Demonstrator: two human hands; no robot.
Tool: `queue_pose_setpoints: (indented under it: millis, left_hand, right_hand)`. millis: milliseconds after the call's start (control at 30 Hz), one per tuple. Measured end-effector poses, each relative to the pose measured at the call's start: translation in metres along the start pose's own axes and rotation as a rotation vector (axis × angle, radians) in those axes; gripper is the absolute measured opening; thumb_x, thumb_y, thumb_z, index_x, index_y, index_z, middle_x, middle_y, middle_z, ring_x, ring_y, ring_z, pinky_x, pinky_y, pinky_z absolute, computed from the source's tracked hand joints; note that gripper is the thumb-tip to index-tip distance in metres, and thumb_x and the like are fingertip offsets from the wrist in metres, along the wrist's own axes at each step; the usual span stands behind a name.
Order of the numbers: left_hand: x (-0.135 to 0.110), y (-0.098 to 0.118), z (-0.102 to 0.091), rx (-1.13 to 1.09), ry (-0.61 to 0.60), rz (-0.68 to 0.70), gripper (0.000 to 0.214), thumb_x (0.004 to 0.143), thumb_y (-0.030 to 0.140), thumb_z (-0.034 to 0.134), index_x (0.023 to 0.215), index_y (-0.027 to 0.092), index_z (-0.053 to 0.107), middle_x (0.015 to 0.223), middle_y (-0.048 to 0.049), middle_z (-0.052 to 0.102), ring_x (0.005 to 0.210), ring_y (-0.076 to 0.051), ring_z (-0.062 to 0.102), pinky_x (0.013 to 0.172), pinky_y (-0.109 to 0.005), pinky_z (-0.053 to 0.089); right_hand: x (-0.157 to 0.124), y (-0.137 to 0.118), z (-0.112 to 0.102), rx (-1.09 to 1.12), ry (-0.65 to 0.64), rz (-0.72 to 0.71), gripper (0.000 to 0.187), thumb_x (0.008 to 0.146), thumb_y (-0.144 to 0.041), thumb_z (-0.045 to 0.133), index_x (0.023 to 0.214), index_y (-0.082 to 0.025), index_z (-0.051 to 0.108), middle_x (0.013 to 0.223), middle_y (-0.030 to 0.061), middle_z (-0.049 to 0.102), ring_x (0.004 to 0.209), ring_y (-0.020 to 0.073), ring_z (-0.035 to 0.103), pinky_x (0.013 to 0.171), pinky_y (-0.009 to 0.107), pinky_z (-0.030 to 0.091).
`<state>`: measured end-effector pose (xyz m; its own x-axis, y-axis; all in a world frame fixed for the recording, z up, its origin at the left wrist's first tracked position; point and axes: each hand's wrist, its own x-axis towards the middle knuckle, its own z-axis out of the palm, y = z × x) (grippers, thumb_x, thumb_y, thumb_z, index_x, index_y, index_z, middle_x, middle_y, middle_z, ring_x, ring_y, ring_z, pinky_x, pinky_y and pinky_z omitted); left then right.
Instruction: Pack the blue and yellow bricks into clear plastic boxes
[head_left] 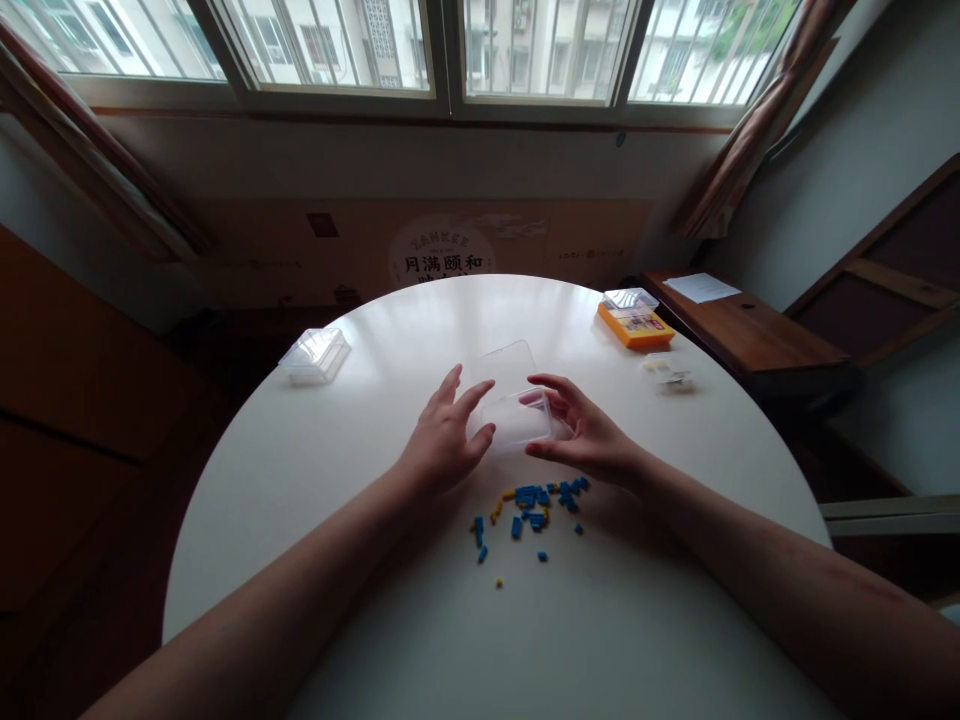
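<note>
A clear plastic box (517, 425) stands on the white table with its transparent lid (506, 362) raised on the far side. My left hand (450, 430) is at the box's left side, fingers spread and thumb apart from them. On the right side, my right hand (581, 430) curves around the box with a wide gap between thumb and fingers; whether its fingertips touch the wall I cannot tell. Nearer to me lies a loose scatter of small blue building bricks (531, 495), mixed with a few yellow pieces (496, 510).
A closed-looking clear box (315, 355) sits at the table's left edge. Toward the right edge are an orange box (636, 328) and a small clear tray (669, 372). The round white table (262, 530) is bordered by a wooden side table (757, 330) at the right.
</note>
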<state>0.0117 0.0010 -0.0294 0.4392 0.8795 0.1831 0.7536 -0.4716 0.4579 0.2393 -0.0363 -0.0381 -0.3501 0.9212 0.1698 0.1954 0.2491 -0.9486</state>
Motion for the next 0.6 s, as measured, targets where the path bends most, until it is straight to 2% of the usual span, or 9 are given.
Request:
queue_pose_setpoints:
  millis: [200, 400, 500, 600]
  left_hand:
    - [0.0049, -0.0013, 0.0053, 0.074, -0.036, -0.03, 0.058, 0.082, 0.032, 0.058, 0.139, 0.03, 0.046, 0.157, -0.0099, 0.02, 0.14, -0.037, 0.026, 0.109, -0.057, 0.029]
    - [0.0087, 0.0008, 0.0052, 0.118, -0.092, -0.038, 0.056, 0.082, 0.03, 0.054, 0.137, 0.028, 0.05, 0.156, -0.0107, 0.022, 0.141, -0.036, 0.023, 0.112, -0.056, 0.023]
    - [0.0097, 0.0027, 0.0049, 0.141, -0.107, -0.03, 0.054, 0.082, 0.027, 0.053, 0.135, 0.025, 0.052, 0.155, -0.011, 0.026, 0.142, -0.034, 0.023, 0.114, -0.052, 0.022]
    - [0.0089, 0.005, 0.0065, 0.15, -0.092, -0.03, 0.052, 0.081, 0.025, 0.053, 0.133, 0.023, 0.055, 0.155, -0.0113, 0.027, 0.141, -0.034, 0.024, 0.114, -0.051, 0.022]
  right_hand:
    - [-0.0001, -0.0017, -0.0024, -0.093, 0.0, 0.017, 0.08, 0.074, -0.045, 0.073, 0.14, -0.027, 0.033, 0.131, 0.0099, 0.048, 0.119, 0.0213, 0.051, 0.099, 0.039, 0.048]
    - [-0.0022, -0.0092, -0.0074, -0.412, -0.024, 0.161, 0.082, 0.075, -0.058, 0.067, 0.143, -0.027, 0.033, 0.133, 0.0103, 0.048, 0.12, 0.0273, 0.05, 0.1, 0.048, 0.045]
    - [-0.0027, -0.0073, -0.0084, -0.555, -0.039, 0.186, 0.086, 0.075, -0.062, 0.065, 0.144, -0.023, 0.033, 0.139, 0.0118, 0.043, 0.131, 0.0311, 0.04, 0.106, 0.053, 0.037]
    - [-0.0034, -0.0034, -0.0097, -0.645, -0.057, 0.186, 0.085, 0.075, -0.063, 0.063, 0.144, -0.022, 0.037, 0.146, 0.0113, 0.035, 0.141, 0.0335, 0.022, 0.113, 0.056, 0.027]
